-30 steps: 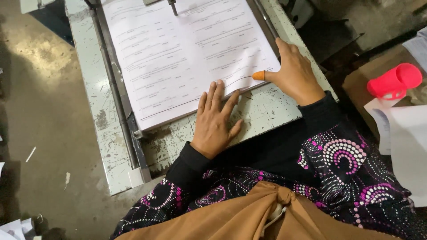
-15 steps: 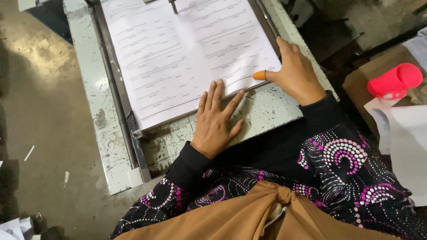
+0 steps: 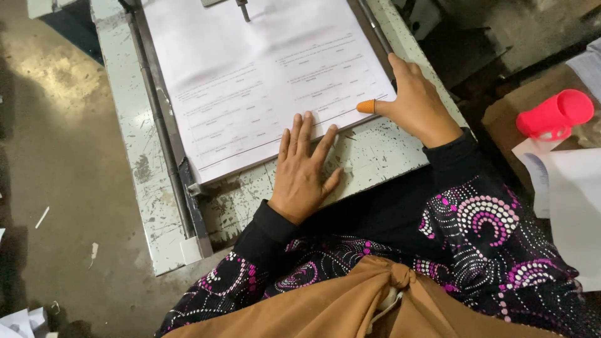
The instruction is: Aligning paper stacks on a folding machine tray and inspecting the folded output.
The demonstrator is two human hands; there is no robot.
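Pink plastic cup [image 3: 554,114], cardboard box [image 3: 508,119], paper scraps [image 3: 19,322], concrete floor [image 3: 56,163]

Matt white paper sheets [image 3: 263,81] lie on a worn metal table [image 3: 375,156] with chipped, rough paint

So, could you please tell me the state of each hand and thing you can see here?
Left hand: flat, fingers spread, fingertips on the paper's near edge, holding nothing.
Right hand: open, against the stack's right corner, an orange finger cot on the thumb.
Paper stack: lying flat on the machine table, printed side up.
Machine table: paint worn and chipped.
Pink cup: tipped on its side.
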